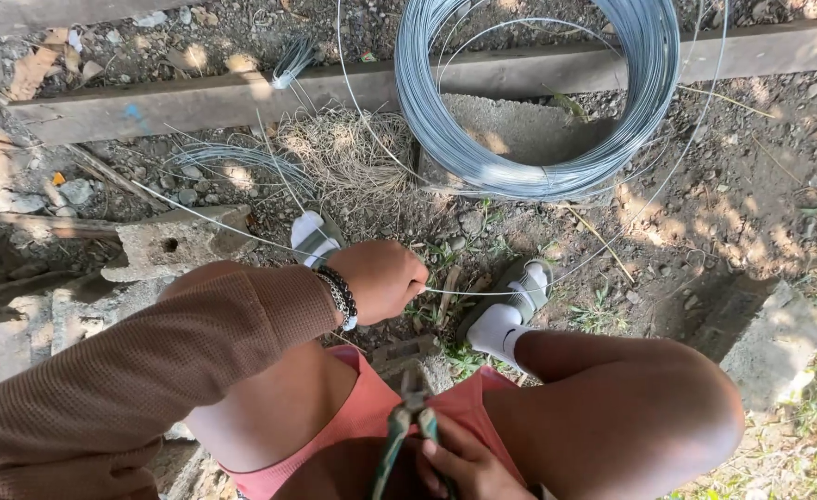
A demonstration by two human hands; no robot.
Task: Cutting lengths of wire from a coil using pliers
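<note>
Measuring-out step: left hand (382, 278) fisted on wire (482, 293), drawn taut from coil (538, 102). Right hand (459, 463) clamped on pliers (408, 421). Cut likely next: needs pliers raised to wire.

Bright, dappled sunlight speckles the dirt around the wire coil (538, 102); glare whitens its lower strands, shade lies left, and focus is sharp.

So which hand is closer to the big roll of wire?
The left. The left hand is stretched forward, pinching a wire strand just below the big wire coil. The right hand stays back at the lap, holding pliers.
</note>
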